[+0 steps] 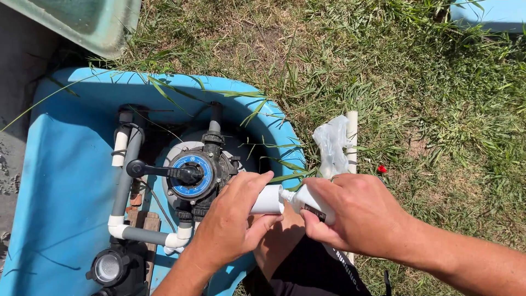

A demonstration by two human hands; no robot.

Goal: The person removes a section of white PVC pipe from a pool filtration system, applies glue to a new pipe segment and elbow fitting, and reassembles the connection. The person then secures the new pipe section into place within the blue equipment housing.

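My left hand [233, 219] grips a short white pipe fitting [268, 199], holding it level over my knee. My right hand [350, 214] is closed on a small white tube [309, 201] whose nozzle touches the open end of the fitting. Both hands hover just right of a black multiport valve [193, 174] with a blue round dial and a black lever pointing left. The valve sits on a filter tank inside a blue plastic housing [60, 181].
Grey and white pipes [125, 181] with elbows run left of the valve, and a black pump [112, 268] sits below. A clear plastic bag [331, 143] and a white pipe length [352, 140] lie on the grass at right. A small red cap [382, 169] lies nearby.
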